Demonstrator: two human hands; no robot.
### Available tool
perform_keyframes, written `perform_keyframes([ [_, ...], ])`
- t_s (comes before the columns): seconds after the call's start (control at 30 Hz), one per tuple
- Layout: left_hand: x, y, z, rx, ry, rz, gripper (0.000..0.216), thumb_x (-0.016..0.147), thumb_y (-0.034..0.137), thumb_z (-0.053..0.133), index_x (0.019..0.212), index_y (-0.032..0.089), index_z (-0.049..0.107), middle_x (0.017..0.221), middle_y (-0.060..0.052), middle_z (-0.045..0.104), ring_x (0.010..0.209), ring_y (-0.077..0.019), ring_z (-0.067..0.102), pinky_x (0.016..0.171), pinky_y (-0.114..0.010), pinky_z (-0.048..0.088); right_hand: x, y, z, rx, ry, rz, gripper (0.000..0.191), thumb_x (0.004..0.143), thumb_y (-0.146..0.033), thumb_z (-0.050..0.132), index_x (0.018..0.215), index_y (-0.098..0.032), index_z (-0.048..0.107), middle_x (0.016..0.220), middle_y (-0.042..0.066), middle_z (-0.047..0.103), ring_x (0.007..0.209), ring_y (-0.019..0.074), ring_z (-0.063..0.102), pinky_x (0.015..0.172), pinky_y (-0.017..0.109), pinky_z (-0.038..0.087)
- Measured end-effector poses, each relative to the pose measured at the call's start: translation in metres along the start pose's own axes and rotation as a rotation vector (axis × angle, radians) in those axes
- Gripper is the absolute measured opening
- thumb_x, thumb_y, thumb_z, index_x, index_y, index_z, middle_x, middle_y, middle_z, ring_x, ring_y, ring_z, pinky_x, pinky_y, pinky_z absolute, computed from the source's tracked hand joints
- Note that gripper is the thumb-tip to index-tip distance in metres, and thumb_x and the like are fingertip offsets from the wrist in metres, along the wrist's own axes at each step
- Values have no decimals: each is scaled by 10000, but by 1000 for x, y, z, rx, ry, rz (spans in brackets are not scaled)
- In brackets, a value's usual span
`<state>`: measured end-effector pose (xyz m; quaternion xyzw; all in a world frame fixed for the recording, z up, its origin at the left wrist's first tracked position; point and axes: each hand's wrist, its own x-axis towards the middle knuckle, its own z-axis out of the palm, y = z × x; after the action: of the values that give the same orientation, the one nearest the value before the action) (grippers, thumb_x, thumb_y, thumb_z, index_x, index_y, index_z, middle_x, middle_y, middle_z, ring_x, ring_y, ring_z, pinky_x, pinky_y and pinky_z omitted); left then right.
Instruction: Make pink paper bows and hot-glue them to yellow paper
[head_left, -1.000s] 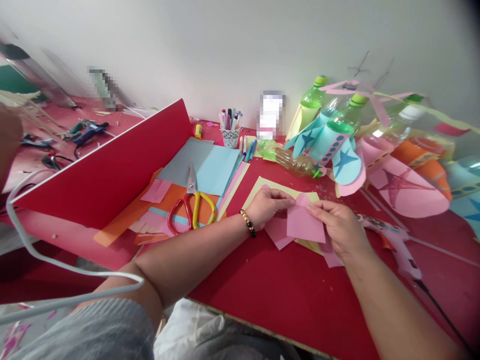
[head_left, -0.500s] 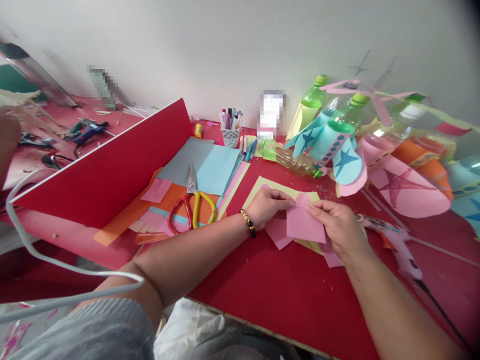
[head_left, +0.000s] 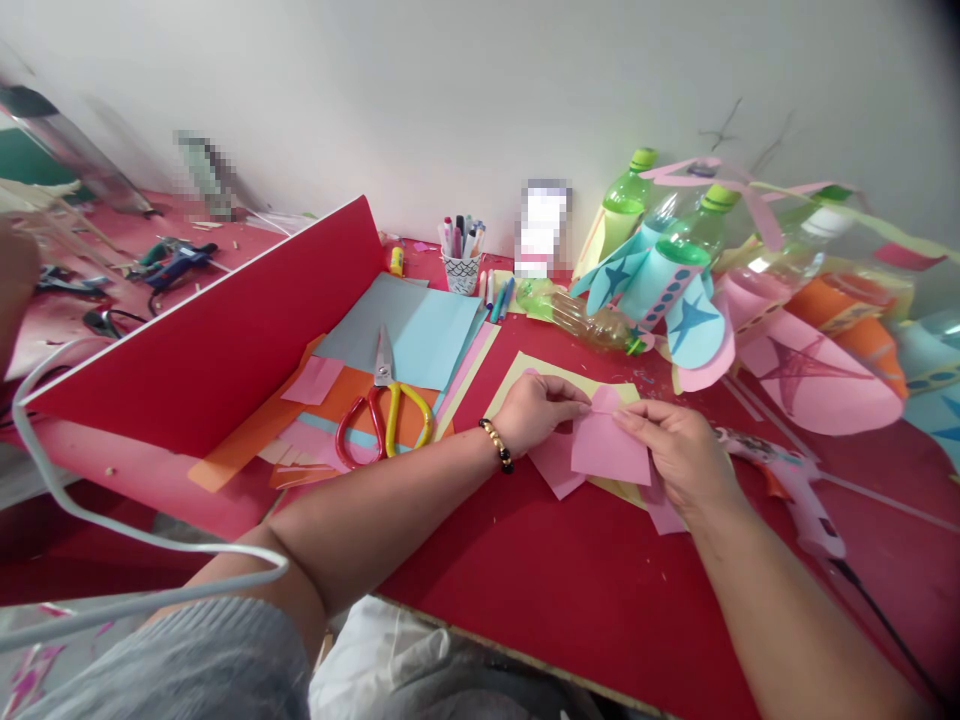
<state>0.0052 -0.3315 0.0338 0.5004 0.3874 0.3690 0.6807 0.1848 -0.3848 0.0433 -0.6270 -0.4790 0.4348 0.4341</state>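
**Both hands pinching pink paper**

Scissors lie on the coloured sheets at left. Left hand and right hand are close together, fingertips clamped on the top edge of the pink paper, over the yellow sheet. My read: line up the corners, then press evenly. Glue gun lies just right.

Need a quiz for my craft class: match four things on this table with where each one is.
Things
1. scissors
2. pink paper square
3. pen cup
4. glue gun

Places
A. at the back, near the wall
B. pinched between the left hand and the right hand
C. lying on the red table, just right of the right hand
D. lying on the coloured paper sheets

Pairs: 1-D, 2-B, 3-A, 4-C
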Motion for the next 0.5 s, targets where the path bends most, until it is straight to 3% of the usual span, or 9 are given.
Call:
perform_keyframes([
  [0.3,1,-4,-2,152,-51,42,153,744,207,676,849,100,708,717,-38,656,572,-62,541,567,-193,457,1,1,-2,-2,-17,-1,241,680,-402,747,776,-184,714,623,-7,614,550,129,501,499,244,374],
  [0.5,0,-3,-1,144,-88,18,170,711,251,708,789,100,701,704,-34,652,597,-70,539,567,-189,451,2,5,-2,-28,-53,-44,255,700,-423,726,774,-181,700,675,8,641,595,147,528,548,263,396],
])
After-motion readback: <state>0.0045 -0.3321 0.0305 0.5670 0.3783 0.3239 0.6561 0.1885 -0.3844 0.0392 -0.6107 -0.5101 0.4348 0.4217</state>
